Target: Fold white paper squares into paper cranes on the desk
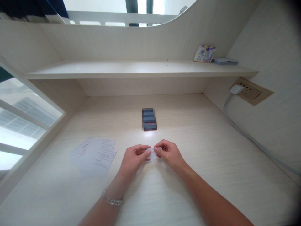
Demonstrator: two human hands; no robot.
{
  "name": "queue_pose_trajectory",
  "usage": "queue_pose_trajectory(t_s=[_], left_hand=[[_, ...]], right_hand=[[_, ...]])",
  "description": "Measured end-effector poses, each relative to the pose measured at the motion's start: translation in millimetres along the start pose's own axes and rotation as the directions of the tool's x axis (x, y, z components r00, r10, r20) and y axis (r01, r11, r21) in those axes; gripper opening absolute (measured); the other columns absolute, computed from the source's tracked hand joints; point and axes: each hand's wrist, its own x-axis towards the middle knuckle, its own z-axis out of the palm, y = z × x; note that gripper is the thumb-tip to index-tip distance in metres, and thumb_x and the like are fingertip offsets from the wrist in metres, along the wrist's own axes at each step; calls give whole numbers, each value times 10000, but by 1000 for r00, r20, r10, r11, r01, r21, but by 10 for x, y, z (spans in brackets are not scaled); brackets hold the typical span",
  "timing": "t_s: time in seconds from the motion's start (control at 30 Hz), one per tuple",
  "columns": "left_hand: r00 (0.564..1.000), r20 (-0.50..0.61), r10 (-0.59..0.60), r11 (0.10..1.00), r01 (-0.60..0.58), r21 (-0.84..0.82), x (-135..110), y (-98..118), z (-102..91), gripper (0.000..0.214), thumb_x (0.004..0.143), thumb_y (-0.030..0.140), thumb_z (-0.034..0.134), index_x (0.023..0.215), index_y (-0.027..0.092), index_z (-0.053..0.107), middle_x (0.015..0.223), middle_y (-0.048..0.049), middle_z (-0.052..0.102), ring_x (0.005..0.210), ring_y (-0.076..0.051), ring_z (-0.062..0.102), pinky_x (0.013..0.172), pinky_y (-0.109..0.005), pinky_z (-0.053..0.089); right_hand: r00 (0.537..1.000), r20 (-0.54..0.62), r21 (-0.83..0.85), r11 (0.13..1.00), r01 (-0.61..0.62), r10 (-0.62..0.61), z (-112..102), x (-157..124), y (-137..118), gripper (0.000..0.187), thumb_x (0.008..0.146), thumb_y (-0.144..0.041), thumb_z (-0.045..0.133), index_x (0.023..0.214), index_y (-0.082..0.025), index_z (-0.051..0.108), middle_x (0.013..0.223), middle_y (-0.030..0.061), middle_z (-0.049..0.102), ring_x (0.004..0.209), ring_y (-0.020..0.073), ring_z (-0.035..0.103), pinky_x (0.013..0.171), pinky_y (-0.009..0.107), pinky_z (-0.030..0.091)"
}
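Both my hands meet over the middle of a pale wooden desk (pixel 211 150). My left hand (pixel 134 158) and my right hand (pixel 169 153) pinch the two ends of a small white slip of paper (pixel 151 152) between thumbs and fingers. A silver bracelet (pixel 112 200) circles my left wrist. A small dark card-like object (pixel 149 119), blurred out, lies flat on the desk just beyond my hands.
A few printed paper sheets (pixel 95 153) lie to the left of my hands. A shelf (pixel 131 70) above holds a colourful packet (pixel 204 53) and a flat blue item (pixel 225 61). A wall socket (pixel 250 91) with a white plug and cable (pixel 249 136) is on the right. A window is at left.
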Motion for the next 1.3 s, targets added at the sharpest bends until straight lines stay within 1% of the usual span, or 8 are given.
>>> queue_pose_trajectory(t_s=[0.13,0.3,0.5,0.7,0.83,1.0,1.13,1.3], left_hand=[[999,-38,36,998,-35,48,2,-11,-1,294,674,312,700,874,99,679,832,-125,712,772,-217,657,657,-314,552],[996,-24,86,988,-83,128,-5,-19,-15,259,679,305,696,856,116,690,823,-114,716,743,-195,658,671,-287,537],[995,-54,88,995,-85,51,-6,-5,-6,261,691,286,680,880,106,669,812,-101,704,751,-205,652,638,-311,558],[987,-41,157,979,-150,139,-33,-23,8,228,734,254,638,926,134,657,742,-61,702,691,-169,651,642,-284,551],[991,-38,125,988,-121,97,-32,17,14,282,711,267,662,951,121,642,803,-78,700,730,-180,655,645,-283,550],[990,-104,94,994,-88,65,-11,14,-6,273,660,271,704,872,108,645,730,-62,688,607,-156,646,606,-273,534],[983,-106,148,987,-141,74,-11,2,-16,253,652,254,707,865,128,657,728,-52,694,638,-159,647,619,-263,521],[988,-85,128,990,-123,66,-13,22,-24,285,631,240,727,883,128,654,729,-52,695,654,-151,635,620,-248,512]], right_hand=[[1000,17,3,1000,-5,5,7,6,14,145,722,-293,632,760,-155,610,607,-3,593,540,123,548,521,241,435],[994,108,-78,997,-8,17,32,-30,-5,169,754,-323,601,769,-155,617,705,22,621,583,128,561,532,238,442],[999,49,-93,996,-1,6,19,-24,-3,162,765,-313,587,733,-154,595,638,4,594,557,125,560,536,237,447],[993,118,-129,991,22,-7,21,-29,15,160,783,-313,562,774,-160,608,725,18,615,637,135,571,571,238,461],[996,84,-137,990,15,-4,32,-47,-7,175,794,-317,546,760,-155,603,712,15,606,624,131,570,585,246,473],[998,56,-95,995,8,-3,36,-38,-10,178,792,-324,546,755,-154,586,702,11,592,609,130,565,577,251,473],[997,76,-163,986,41,-29,32,-52,-24,169,787,-328,557,782,-165,602,741,19,612,671,145,564,593,247,450],[995,59,-237,967,91,-79,22,-66,-53,151,799,-298,541,759,-171,612,706,8,607,657,136,540,600,239,416]])
